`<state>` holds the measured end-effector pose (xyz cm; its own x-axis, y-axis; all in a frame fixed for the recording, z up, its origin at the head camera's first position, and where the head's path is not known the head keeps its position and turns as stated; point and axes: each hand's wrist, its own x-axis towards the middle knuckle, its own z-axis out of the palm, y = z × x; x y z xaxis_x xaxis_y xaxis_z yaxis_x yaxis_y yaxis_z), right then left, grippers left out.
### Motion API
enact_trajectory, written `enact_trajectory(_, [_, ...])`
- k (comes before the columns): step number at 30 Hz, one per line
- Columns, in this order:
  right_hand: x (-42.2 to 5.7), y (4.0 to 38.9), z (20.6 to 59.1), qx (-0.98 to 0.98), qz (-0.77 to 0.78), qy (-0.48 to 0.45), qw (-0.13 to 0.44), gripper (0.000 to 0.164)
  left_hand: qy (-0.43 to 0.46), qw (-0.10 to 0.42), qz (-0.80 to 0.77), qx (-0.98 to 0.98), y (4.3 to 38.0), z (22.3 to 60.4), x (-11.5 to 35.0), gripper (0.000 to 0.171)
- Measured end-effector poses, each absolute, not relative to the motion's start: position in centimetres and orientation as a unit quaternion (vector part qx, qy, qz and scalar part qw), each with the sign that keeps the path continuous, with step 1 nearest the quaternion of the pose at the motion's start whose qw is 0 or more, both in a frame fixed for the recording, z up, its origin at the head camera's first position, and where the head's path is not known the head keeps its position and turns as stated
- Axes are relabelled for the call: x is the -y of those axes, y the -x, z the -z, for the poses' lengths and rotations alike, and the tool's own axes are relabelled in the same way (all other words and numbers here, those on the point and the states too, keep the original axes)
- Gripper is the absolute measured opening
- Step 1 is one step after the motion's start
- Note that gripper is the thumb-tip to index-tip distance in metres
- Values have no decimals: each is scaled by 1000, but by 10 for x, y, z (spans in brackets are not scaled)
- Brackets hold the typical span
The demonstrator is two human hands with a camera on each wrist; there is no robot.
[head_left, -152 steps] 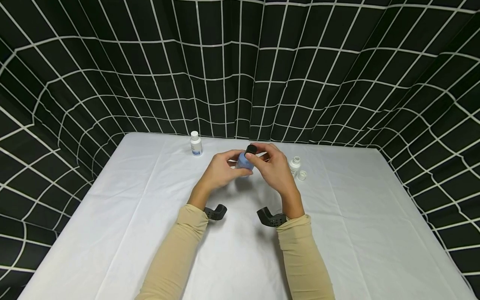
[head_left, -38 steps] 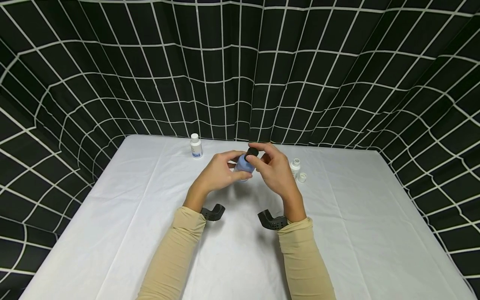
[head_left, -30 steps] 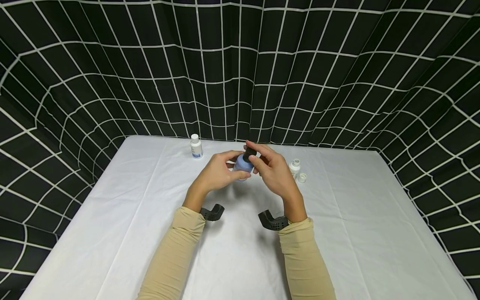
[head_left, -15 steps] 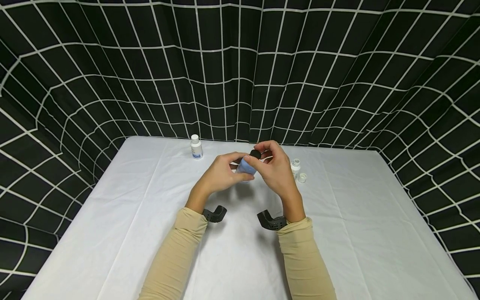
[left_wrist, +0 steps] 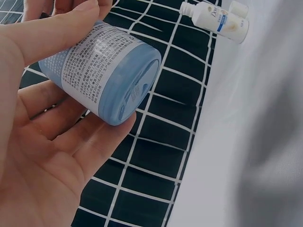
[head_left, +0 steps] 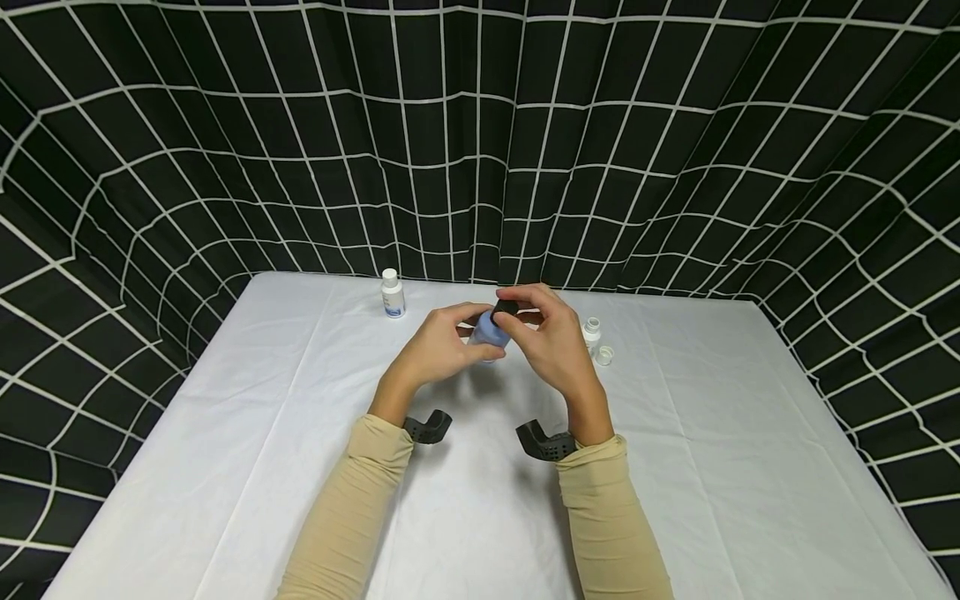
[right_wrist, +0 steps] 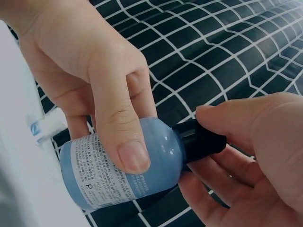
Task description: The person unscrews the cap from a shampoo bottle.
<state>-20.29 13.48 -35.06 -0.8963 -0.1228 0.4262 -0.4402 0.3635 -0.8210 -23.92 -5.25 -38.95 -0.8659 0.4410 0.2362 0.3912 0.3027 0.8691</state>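
Observation:
A light-blue bottle (right_wrist: 163, 156) with a printed white label is gripped round its body by my left hand (head_left: 442, 343), thumb on the near side. Its base faces the camera in the left wrist view, where the bottle (left_wrist: 102, 71) lies tilted between thumb and fingers. My right hand (head_left: 551, 337) pinches the black cap (right_wrist: 199, 140) at the bottle's top, thumb on one side and fingers on the other. The cap sits at the bottle's neck; whether it is loose I cannot tell. Both hands hold the bottle above the white-covered table (head_left: 480, 500).
To the right of my right hand stands an uncapped white bottle (head_left: 591, 332), with a white screw cap (head_left: 604, 356) lying beside it. A capped white bottle (head_left: 392, 293) with a blue-marked label stands at the back left. A black grid-patterned curtain (head_left: 480, 150) hangs behind the table.
My right fingers shift round the black cap again and again, gripping it anew. The bottle tips slightly to and fro in my left hand. The other bottles stay put.

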Motion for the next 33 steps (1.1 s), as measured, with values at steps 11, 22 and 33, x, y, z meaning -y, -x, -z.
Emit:
enact_trajectory(11, [-134,203,351,811,-543,-157,150,36,-251,31,-537,-805,240,390,52,49])
enact_trajectory(22, [-133,206,355,844,-504,-103,151,37,-248,34,-541,-803,239,390,52,51])
enact_trajectory(33, [-135,204,352,836,-508,-153,141,36,-250,27,-537,-805,241,391,52,50])
